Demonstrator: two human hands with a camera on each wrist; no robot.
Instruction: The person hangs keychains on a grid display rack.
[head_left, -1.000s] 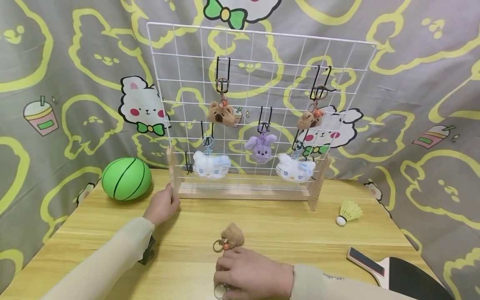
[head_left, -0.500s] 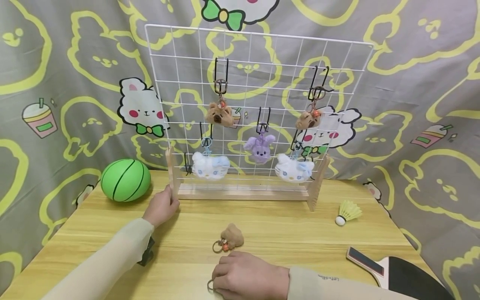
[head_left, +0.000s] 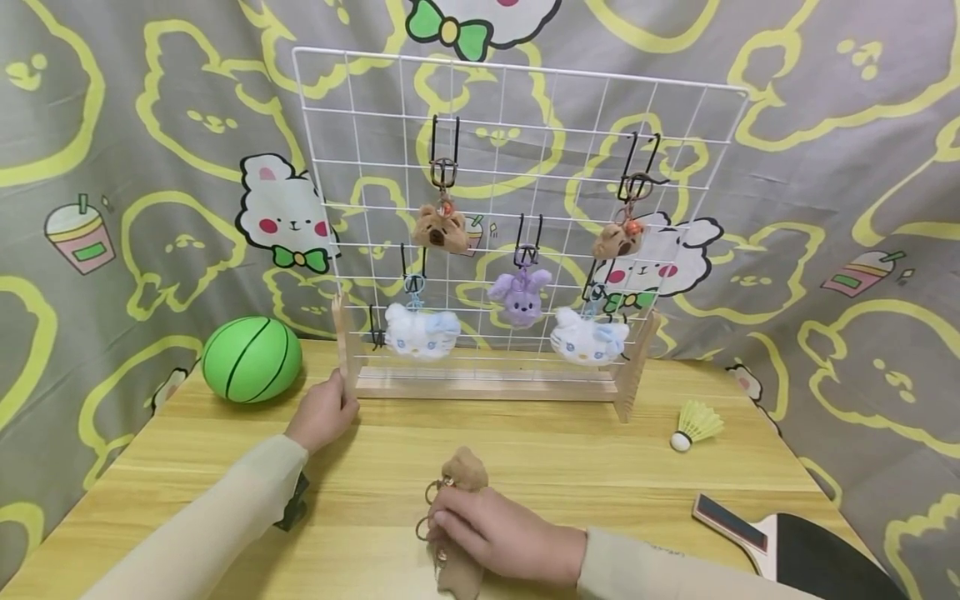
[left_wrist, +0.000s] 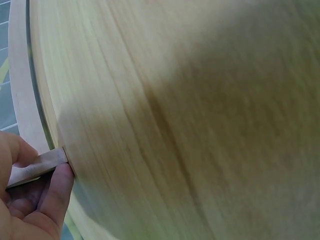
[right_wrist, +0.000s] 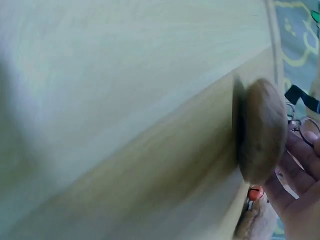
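Note:
My left hand grips the left wooden foot of a stand, thumb and fingers on either side of it in the left wrist view. The stand carries a white wire grid. In my right hand is a brown plush keychain, pinched near its metal ring; its plush part hangs below the fingers in the head view. A second brown plush keychain with an orange-red bell lies on the table just beyond that hand, partly covered by it.
From black hooks on the grid hang brown bear keychains, a purple one and white cat ones. A green ball sits left, a shuttlecock and a black paddle right. A dark object lies beside the left forearm.
My right hand has turned over from palm-down, bringing the brown plush keychain into view beneath its fingers and covering the second keychain's bell. The left hand stays on the stand.

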